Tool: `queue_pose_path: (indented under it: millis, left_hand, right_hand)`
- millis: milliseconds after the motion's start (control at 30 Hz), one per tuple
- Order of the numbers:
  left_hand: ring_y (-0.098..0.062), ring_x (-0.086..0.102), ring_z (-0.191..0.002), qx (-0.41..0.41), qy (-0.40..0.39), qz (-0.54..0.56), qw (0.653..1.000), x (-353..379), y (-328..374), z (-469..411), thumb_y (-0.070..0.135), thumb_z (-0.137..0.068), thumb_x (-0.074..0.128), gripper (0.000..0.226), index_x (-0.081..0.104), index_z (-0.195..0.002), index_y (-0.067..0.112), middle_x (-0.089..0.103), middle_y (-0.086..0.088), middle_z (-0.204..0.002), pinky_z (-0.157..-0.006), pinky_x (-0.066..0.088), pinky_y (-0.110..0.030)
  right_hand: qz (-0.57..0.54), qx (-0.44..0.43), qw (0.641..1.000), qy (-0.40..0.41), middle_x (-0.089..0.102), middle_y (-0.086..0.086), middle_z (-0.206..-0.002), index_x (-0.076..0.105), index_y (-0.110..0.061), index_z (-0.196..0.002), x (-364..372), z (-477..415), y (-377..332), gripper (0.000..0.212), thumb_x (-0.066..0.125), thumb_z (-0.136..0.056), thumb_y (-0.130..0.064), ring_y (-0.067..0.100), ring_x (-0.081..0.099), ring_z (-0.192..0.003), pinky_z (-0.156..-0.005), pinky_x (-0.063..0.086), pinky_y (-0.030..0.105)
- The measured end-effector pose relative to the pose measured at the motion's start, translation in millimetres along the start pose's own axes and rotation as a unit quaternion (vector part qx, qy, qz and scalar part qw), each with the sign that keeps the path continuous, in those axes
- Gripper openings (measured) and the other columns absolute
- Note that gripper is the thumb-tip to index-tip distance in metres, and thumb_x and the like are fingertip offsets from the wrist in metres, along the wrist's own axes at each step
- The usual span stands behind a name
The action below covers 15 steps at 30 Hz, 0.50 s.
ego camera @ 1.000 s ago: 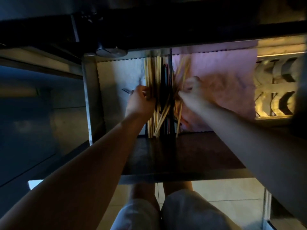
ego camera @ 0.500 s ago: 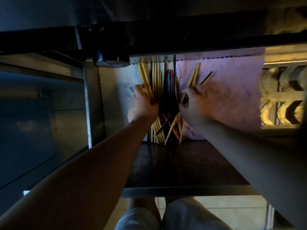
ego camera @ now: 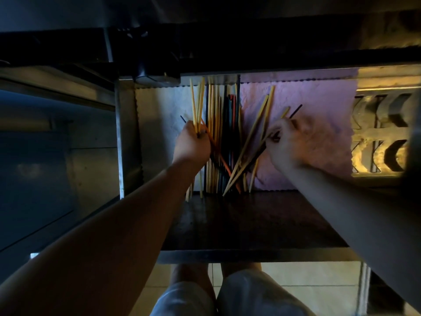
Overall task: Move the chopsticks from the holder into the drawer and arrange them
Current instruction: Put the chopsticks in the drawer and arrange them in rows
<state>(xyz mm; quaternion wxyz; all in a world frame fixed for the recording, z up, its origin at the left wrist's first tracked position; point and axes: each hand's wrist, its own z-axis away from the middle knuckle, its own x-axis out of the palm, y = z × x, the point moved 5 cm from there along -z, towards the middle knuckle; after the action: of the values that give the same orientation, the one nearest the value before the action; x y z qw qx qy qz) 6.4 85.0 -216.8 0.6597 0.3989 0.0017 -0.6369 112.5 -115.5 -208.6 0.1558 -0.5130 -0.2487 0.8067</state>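
An open drawer (ego camera: 250, 255) holds a pile of chopsticks (ego camera: 218, 137), mostly pale wooden ones with a few dark and red ones, lying lengthwise in its middle. My left hand (ego camera: 191, 144) is closed around several pale chopsticks at the pile's left side, their tips pointing to the back. My right hand (ego camera: 287, 142) grips several chopsticks at the right side, which slant across the pile towards its near end. No holder is in view.
A white liner (ego camera: 159, 124) covers the drawer's left floor and a pink one (ego camera: 319, 115) the right. A metal divider wall (ego camera: 126, 137) stands left of the drawer. A slotted tray (ego camera: 385, 137) lies at the right. My knees show below over a tiled floor.
Both hands have spread apart, the left drawing a bunch to the left, the right pulling slanted sticks to the right. The pile has fanned out.
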Motion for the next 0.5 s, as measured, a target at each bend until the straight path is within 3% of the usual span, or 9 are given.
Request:
queue_pose_path:
  millis: [33,133,200,267,367,500]
  left_hand:
    - [-0.015,0.059,-0.069,-0.003,0.004,-0.003,1.000,-1,-1,0,0.025,-0.098,0.046,0.015,0.058,-0.105,0.018,0.062,0.000,-0.083,-0.058,0.047,-0.029]
    - [-0.013,0.059,-0.067,-0.013,0.016,-0.023,1.000,-9,-1,1,0.024,-0.095,0.049,0.015,0.060,-0.105,0.018,0.064,0.000,-0.083,-0.053,0.040,-0.025]
    - [-0.010,0.057,-0.064,-0.020,0.019,-0.039,0.999,-14,-1,2,0.024,-0.095,0.051,0.010,0.059,-0.095,0.018,0.060,0.003,-0.077,-0.050,0.038,-0.024]
    - [-0.009,0.053,-0.059,-0.032,0.022,-0.049,0.998,-17,-5,3,0.025,-0.095,0.052,0.013,0.057,-0.084,0.021,0.057,0.004,-0.071,-0.048,0.035,-0.024]
    - [-0.012,0.055,-0.058,-0.056,0.015,-0.031,0.998,-18,-16,2,0.022,-0.092,0.053,0.011,0.058,-0.083,0.020,0.063,-0.002,-0.076,-0.049,0.038,-0.024]
    - [-0.014,0.057,-0.062,-0.067,0.016,0.000,0.998,-19,-21,1,0.020,-0.091,0.052,0.013,0.064,-0.092,0.015,0.068,-0.004,-0.082,-0.051,0.040,-0.024]
  right_hand:
    - [0.003,-0.001,1.000,0.004,0.059,0.014,-0.090,0.062,0.000,-0.095,-2,0,-3,0.019,0.064,-0.077,0.006,0.013,0.049,-0.080,-0.065,0.032,-0.004]
    - [-0.002,0.004,1.000,0.003,0.058,0.012,-0.095,0.060,-0.006,-0.104,-4,3,-8,0.026,0.066,-0.079,-0.001,0.011,0.046,-0.079,-0.063,0.037,0.003]
    - [0.015,-0.019,1.000,0.012,0.060,0.012,-0.094,0.061,-0.006,-0.103,-2,5,-14,0.025,0.067,-0.079,-0.005,0.015,0.049,-0.080,-0.061,0.033,0.012]
    - [0.015,-0.033,0.999,-0.007,0.064,0.014,-0.093,0.062,-0.007,-0.102,5,5,-21,0.022,0.066,-0.081,-0.007,0.022,0.058,-0.080,-0.065,0.040,0.025]
    - [-0.008,0.029,0.998,-0.056,0.065,0.014,-0.098,0.060,-0.004,-0.106,20,-1,-25,0.023,0.065,-0.085,-0.011,0.026,0.062,-0.089,-0.072,0.045,0.029]
    - [0.047,0.106,0.989,-0.091,0.059,0.014,-0.117,0.039,-0.008,-0.132,37,-9,-26,0.056,0.065,-0.087,-0.027,0.029,0.062,-0.098,-0.070,0.049,0.031]
